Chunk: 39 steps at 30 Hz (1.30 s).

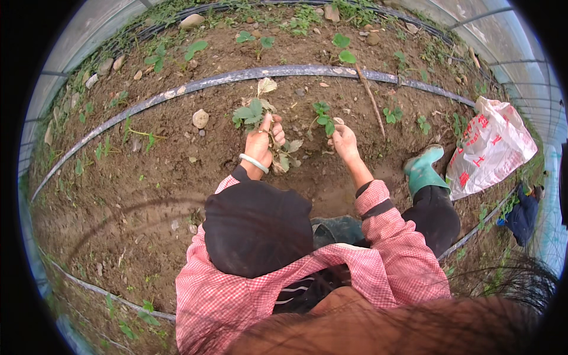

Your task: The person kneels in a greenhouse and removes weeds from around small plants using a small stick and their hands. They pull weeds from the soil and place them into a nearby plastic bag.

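Observation:
My left hand, with a pale bangle at the wrist, grips a bunch of leafy plant cuttings. Green leaves and dry, whitish ones stick out above the fist, and withered leaves hang below it. My right hand is at a small green plant, perhaps a strawberry seedling, growing in the brown soil. Its thumb and fingers are pinched together at the lowest leaf, partly hiding the fingertips. Both hands are held low over the bed, a short way apart.
A grey drip hose curves across the bed beyond my hands. A stick and a pale stone lie on the soil. At the right, a white printed sack lies beside my green boot. Plastic sheeting encloses the sides.

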Motion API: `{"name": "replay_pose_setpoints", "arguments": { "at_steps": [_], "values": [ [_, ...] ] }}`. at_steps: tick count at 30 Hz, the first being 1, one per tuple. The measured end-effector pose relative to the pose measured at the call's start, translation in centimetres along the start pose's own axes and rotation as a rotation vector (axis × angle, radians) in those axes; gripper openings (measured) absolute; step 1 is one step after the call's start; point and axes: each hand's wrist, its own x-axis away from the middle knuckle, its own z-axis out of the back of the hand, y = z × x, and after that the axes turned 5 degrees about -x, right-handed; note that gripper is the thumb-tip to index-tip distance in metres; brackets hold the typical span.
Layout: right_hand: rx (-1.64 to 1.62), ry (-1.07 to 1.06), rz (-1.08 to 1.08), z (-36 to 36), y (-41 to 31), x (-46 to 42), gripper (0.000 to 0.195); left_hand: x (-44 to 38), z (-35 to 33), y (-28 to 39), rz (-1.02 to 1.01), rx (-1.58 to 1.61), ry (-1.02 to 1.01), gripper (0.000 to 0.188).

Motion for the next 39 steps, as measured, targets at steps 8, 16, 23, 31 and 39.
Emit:
{"name": "replay_pose_setpoints", "arguments": {
  "at_steps": [8,16,23,31,39],
  "values": [
    [0.269,0.142,-0.131,-5.2,-2.0,-1.2,0.054,0.4,1.1,0.2,-0.008,-0.078,0.05,0.028],
    [0.196,0.203,0.027,-5.4,1.2,-5.4,0.037,0.4,-0.2,0.0,0.012,-0.07,-0.001,0.029],
    [0.464,0.221,0.111,-3.8,0.0,-4.5,0.031,0.8,-0.3,0.2,0.027,-0.097,-0.005,0.027],
    [0.054,-0.033,0.138,-2.8,-1.9,3.1,0.036,-0.3,-0.2,-2.0,0.079,-0.336,-0.109,0.042],
    [0.396,-0.244,0.634,-8.9,-5.8,5.2,0.026,-2.2,0.6,-5.1,-0.099,-0.241,0.177,0.032]
  ]
}}
